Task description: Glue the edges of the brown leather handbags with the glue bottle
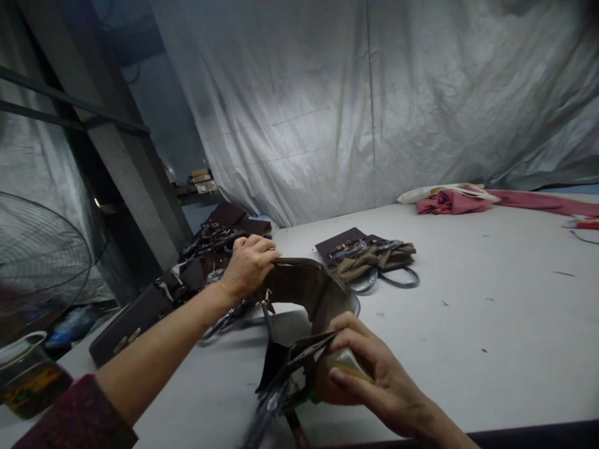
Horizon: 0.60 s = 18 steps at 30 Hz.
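Note:
A dark brown handbag (306,280) is held up and spread out in front of me, its side panel bent into a curve. My left hand (250,265) grips the bag's upper edge with its fingers closed. Lower right, my right hand (374,374) is curled around a rounded yellow-orange object (334,380) with a pale top, whose kind I cannot make out. Its fingertips are against the bag's dark strip. Below, the bag's strap and wrapped parts are blurred. A gold-coloured clasp (266,300) hangs near the bag's inner side.
Several dark handbags (140,321) are heaped at the left. Another bag (365,252) with looped handles lies behind on the white table (468,337). Red cloth (452,202) is at the back right, a clear tub (30,380) and a fan (42,249) at the left.

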{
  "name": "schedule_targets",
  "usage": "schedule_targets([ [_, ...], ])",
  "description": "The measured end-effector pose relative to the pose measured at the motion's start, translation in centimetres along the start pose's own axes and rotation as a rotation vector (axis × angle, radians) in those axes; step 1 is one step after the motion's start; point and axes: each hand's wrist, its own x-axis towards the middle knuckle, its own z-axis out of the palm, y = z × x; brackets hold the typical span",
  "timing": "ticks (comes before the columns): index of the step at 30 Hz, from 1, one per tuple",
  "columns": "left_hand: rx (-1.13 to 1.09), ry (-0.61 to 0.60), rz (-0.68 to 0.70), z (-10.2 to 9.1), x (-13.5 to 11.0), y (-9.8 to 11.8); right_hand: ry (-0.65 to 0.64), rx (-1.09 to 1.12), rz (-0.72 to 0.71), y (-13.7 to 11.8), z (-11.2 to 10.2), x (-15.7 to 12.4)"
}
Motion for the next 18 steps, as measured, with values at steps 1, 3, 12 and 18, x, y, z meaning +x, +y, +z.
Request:
schedule_targets([
  [1, 0.058, 0.091, -0.023, 1.3, -0.7, 0.9, 0.018, -0.002, -0.003, 0.1, 0.4, -0.2],
  [3, 0.029, 0.102, 0.106, 3.6, -1.7, 2.8, 0.057, 0.002, 0.001, 0.3, 1.0, -0.4],
  [12, -0.597, 0.185, 0.178, 2.2, -0.6, 6.0, 0.247, -0.007, 0.011, 2.1, 0.7, -2.4],
  [18, -0.866, 0.647, -0.246, 2.5, -8.5, 7.6, 0.42, -0.002, 0.017, 4.0, -0.8, -3.8],
])
